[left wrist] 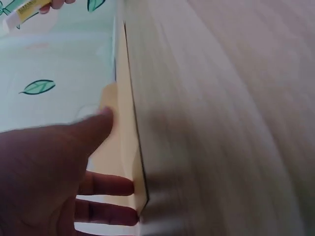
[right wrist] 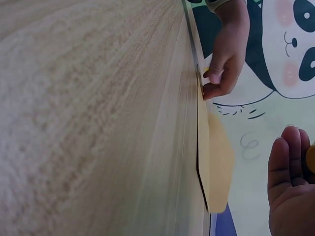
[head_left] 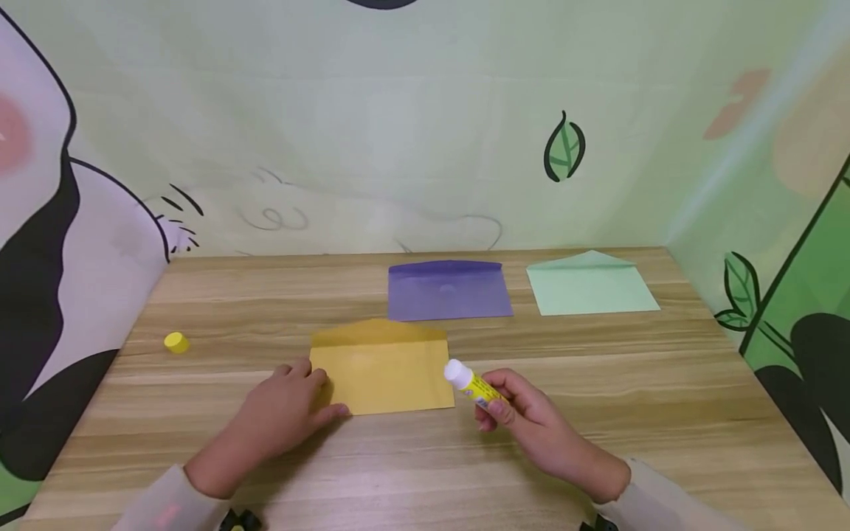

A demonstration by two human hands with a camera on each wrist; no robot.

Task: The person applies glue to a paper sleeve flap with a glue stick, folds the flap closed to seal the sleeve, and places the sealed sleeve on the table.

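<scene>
A yellow envelope (head_left: 388, 372) lies on the table with its flap on the far side; in the right wrist view the flap (right wrist: 221, 167) stands up from the body. My left hand (head_left: 288, 409) rests at the envelope's left end, fingers along the side edge and thumb by the near left corner. Two of its fingers (left wrist: 108, 184) reach out straight to the paper in the left wrist view. Beyond the envelope's right edge, my right hand (head_left: 534, 424) grips an uncapped yellow glue stick (head_left: 481, 389), its white end tilted up toward the envelope.
A yellow cap (head_left: 176, 342) sits at the table's left. Behind the yellow envelope lie a purple envelope (head_left: 451, 293) and, farther right, a mint green envelope (head_left: 594, 287). A wall with painted leaves and panda shapes (head_left: 398, 147) borders the table's far edge.
</scene>
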